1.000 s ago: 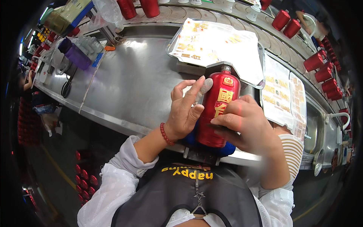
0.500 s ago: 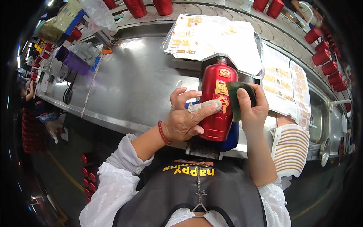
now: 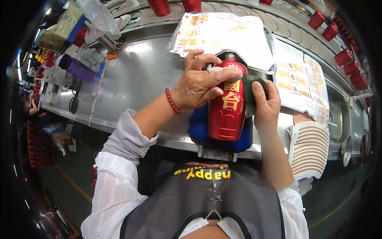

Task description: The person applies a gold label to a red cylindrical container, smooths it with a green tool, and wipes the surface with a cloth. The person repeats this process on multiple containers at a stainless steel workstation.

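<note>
A red bottle (image 3: 225, 126) with gold raised-looking characters lies in front of me, its neck pointing away, on a blue cloth-covered rest (image 3: 197, 128). My left hand (image 3: 195, 87) reaches over it from the left with fingers apart. One finger, wrapped in a pale finger cover (image 3: 218, 69), presses near the bottle's shoulder and hides the emblem there. At the bottle's right side, my right hand (image 3: 267, 104) pinches a dark green flat scraper (image 3: 249, 95) between thumb and fingers. The scraper's edge is against or very close to the bottle; contact is unclear.
Sheets of gold stickers (image 3: 229, 34) lie on a tray beyond the bottle, with more sheets (image 3: 292, 81) to the right. A white ribbed rack (image 3: 309, 149) is beside my right forearm. Red bottles (image 3: 159, 7) stand along the conveyor (image 3: 223, 8). A purple bottle (image 3: 77, 67) lies left.
My left hand has moved up the bottle, from the lower gold character to the emblem near the shoulder. The right hand still holds the scraper at the right side.
</note>
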### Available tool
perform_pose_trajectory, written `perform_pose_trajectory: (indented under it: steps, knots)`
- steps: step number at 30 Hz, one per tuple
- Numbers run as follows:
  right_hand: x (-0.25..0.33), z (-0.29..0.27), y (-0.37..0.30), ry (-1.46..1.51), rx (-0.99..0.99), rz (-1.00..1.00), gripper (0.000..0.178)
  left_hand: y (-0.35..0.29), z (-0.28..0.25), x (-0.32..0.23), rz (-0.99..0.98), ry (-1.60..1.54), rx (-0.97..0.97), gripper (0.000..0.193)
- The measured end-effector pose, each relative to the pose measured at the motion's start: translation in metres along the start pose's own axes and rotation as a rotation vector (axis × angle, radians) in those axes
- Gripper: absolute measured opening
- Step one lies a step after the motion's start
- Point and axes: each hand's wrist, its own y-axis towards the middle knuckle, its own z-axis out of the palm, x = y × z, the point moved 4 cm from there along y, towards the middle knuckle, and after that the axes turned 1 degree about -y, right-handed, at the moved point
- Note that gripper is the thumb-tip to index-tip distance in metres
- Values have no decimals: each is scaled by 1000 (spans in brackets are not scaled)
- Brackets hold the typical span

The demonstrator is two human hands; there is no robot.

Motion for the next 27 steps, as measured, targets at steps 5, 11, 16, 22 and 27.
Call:
perform_pose_trajectory:
  steps: [5, 11, 16, 22, 27]
  knots:
    - [-1, -3, -3, 29, -2, -18, 23, -10, -1, -41, 119, 113, 70, 54]
    - [7, -8, 0, -93, -5, -106, 20, -16, 6, -75, 146, 109, 203, 52]
    - [59, 6, -19, -632, 240, -813, 23, -62, 7, -88, -227, 163, 9, 85]
    - [62, 14, 31, -252, 771, 3, 18, -72, 12, -93, -466, 218, -12, 98]
    - [68, 19, 1, -620, 484, -1008, 28, -72, 16, -90, -440, 173, -18, 101]
